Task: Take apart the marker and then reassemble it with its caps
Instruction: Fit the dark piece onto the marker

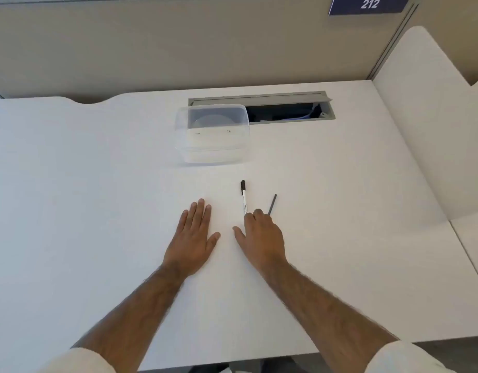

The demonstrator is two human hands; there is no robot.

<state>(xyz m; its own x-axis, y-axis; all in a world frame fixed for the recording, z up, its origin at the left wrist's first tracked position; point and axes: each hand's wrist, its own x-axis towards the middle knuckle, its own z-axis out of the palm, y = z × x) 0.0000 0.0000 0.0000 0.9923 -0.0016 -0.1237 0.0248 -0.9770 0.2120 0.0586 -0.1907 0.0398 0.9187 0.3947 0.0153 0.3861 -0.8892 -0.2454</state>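
Note:
A white marker body with a black cap at its far end (243,197) lies on the white table (98,184), pointing away from me. A thin dark grey rod (272,204), an inner part of the marker, lies just to its right. My right hand (260,236) rests palm down with curled fingertips covering the near ends of both pieces; whether it grips either one is hidden. My left hand (194,234) lies flat on the table, fingers together, holding nothing, a short way left of the marker.
A clear plastic container (212,134) stands upside down beyond the marker. Behind it an open grey cable hatch (286,110) is cut into the table. A white side panel (421,130) rises on the right; a partition wall runs along the back.

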